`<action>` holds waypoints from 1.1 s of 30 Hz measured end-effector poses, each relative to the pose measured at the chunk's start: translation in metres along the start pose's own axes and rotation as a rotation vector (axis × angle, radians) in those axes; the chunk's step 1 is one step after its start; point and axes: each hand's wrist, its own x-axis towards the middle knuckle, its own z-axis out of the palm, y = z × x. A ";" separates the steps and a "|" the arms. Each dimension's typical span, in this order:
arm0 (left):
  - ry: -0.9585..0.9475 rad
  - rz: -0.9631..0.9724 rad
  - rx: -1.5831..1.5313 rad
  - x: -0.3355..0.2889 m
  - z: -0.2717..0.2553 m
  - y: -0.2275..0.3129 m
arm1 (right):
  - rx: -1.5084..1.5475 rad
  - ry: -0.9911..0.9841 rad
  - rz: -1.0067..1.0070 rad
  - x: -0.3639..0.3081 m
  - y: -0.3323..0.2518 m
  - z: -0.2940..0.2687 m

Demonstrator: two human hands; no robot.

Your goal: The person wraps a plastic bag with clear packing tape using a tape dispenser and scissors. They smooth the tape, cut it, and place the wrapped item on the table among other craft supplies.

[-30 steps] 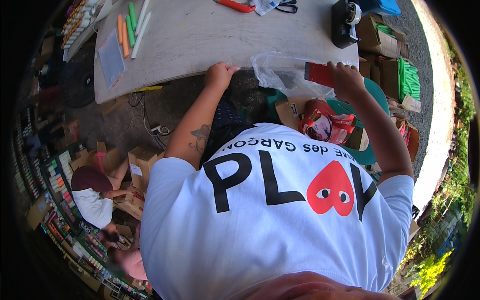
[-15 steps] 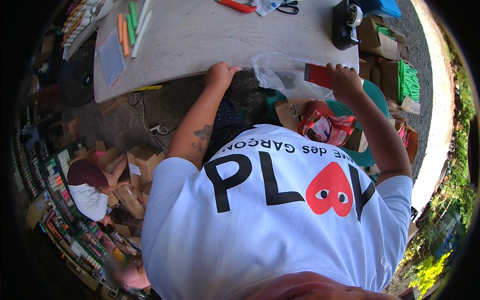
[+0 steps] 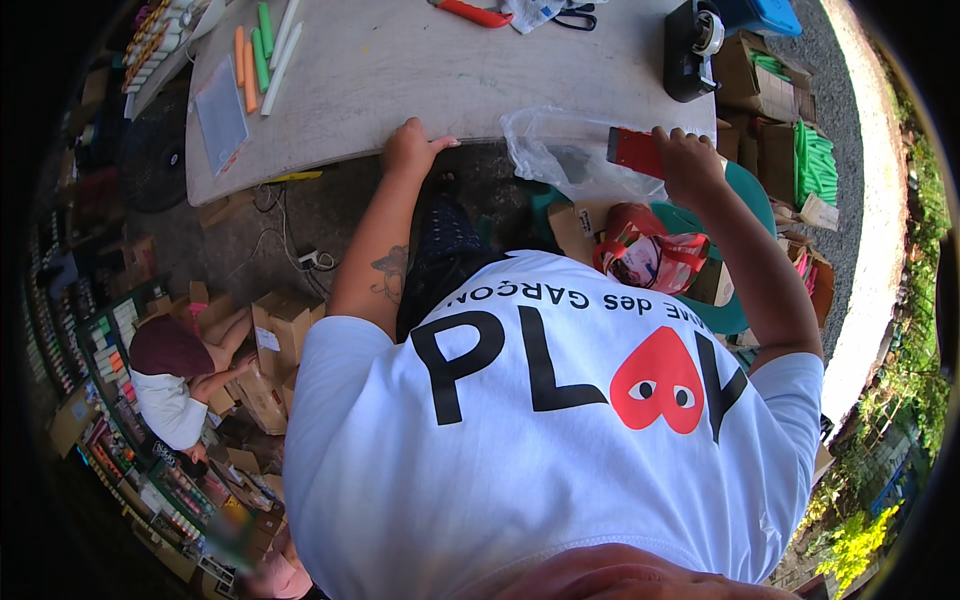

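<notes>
My left hand [image 3: 408, 152] is at the near edge of the pale table [image 3: 400, 85], its thumb stretched out to the right along the edge. The other fingers are partly hidden. At the table's right front my right hand [image 3: 690, 165] grips a flat red tool with a dark strip at its end, like a scraper [image 3: 637, 152], which points left. Under and beside this tool, a crumpled clear plastic sheet or bag [image 3: 545, 150] hangs over the table edge.
Orange, green and white sticks [image 3: 262, 60] lie left of a clear plastic sleeve [image 3: 222, 115]. A black tape dispenser [image 3: 690, 55] stands far right; red-handled pliers [image 3: 470, 12] lie at the back. Below are a green chair [image 3: 750, 195] and a red bag [image 3: 655, 250]. Another person [image 3: 180, 375] bends over cartons.
My left hand has slid left along the table edge, its thumb now standing farther from the fingers. My right hand and the red tool have hardly moved. The other person has shifted slightly.
</notes>
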 end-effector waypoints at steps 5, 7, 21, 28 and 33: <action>0.377 0.318 0.090 -0.017 -0.003 -0.017 | 0.000 -0.005 -0.003 0.000 0.000 -0.001; 0.437 0.655 0.172 -0.032 0.009 -0.009 | 0.003 -0.014 -0.005 0.001 -0.001 0.000; 0.140 0.641 0.213 -0.036 0.057 0.020 | -0.006 -0.047 0.005 0.001 0.000 -0.006; 0.258 0.628 0.096 0.019 0.055 0.043 | -0.019 0.015 -0.008 0.001 0.003 -0.005; 0.325 0.793 0.096 0.034 0.054 0.040 | 0.004 0.012 0.019 -0.003 0.002 0.000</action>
